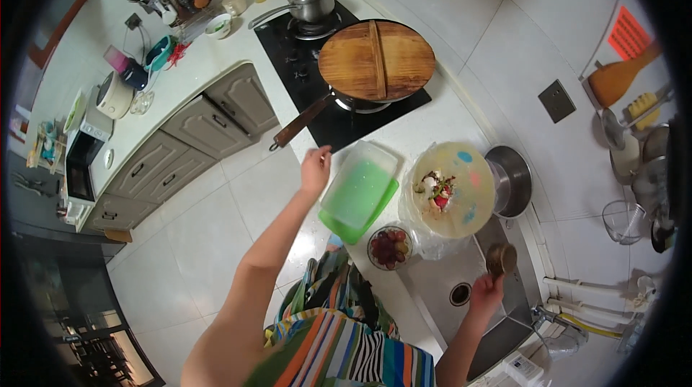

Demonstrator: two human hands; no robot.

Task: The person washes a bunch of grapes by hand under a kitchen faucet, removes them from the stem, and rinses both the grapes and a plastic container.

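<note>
My right hand (486,290) grips a small brown round object (501,259), like a pot brush, over the steel sink (432,300). My left hand (315,169) hovers by the front edge of the black gas cooktop (351,127), its fingers bent; whether they are closed cannot be told. Beside it, a translucent plastic container (359,184) lies on a green tray or lid (386,208). A glass bowl of grapes (390,247) sits near the counter edge. Food scraps (437,189) lie in a pale, bag-lined basin (467,187) next to the sink.
A wok with a wooden lid (403,59) stands on the cooktop, its long handle (305,119) jutting past the front edge. Behind is a lidded saucepan (311,0). A steel pot (511,181) stands against the wall. The faucet (546,314) reaches over the sink's right side.
</note>
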